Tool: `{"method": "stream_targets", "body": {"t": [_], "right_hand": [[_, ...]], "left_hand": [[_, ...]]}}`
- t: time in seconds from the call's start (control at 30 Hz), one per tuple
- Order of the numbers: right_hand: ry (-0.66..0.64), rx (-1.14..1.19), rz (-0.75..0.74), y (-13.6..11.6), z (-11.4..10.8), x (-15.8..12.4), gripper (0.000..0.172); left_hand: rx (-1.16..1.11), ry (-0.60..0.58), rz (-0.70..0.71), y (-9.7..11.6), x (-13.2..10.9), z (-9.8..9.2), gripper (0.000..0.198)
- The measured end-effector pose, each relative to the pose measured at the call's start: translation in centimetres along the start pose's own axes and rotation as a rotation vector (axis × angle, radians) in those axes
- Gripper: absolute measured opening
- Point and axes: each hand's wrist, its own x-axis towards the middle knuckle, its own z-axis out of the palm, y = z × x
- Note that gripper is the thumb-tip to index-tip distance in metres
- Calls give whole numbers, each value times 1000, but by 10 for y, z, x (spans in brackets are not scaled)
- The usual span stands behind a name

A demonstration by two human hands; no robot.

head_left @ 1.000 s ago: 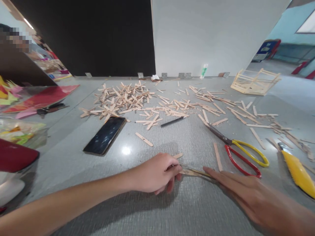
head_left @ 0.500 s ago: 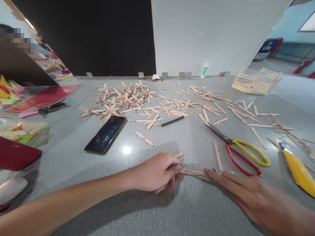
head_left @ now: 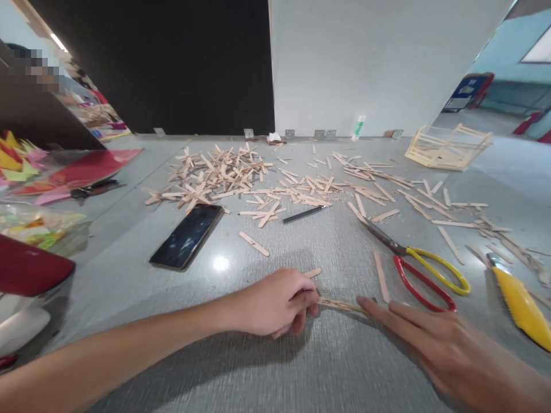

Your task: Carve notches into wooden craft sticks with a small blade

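My left hand (head_left: 275, 301) is curled with its fingertips pinching one end of a wooden craft stick (head_left: 340, 304) that lies on the grey table (head_left: 258, 367). My right hand (head_left: 439, 350) lies stretched out flat, its index fingertip pressing down on the other end of the same stick. Another short stick end (head_left: 313, 273) pokes out just behind my left hand. A loose stick (head_left: 381, 276) lies close to my right fingertips.
Red-and-yellow scissors (head_left: 419, 267) and a yellow utility knife (head_left: 519, 304) lie at the right. A black phone (head_left: 187, 235), a black pen (head_left: 303, 214) and a heap of sticks (head_left: 219, 172) lie farther back. A stick frame (head_left: 447, 146) sits far right; coloured paper (head_left: 73, 172) lies left.
My right hand has slid slightly back along the stick. The left hand keeps its pinch in the same place.
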Motion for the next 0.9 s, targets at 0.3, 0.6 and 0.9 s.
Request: {"method": "stream_targets", "body": {"t": [0.3,0.6,0.9], "right_hand": [[-4,-131,22,1,14,-11,85],[-9,-386,48,-25,6,16,38],[-16,-449,33,-42,-4,44,35]], "left_hand": [[6,4,19,-1,1,0,32],[59,39,61,-4,2,5,31],[116,102,104,-8,1,12,28]]}}
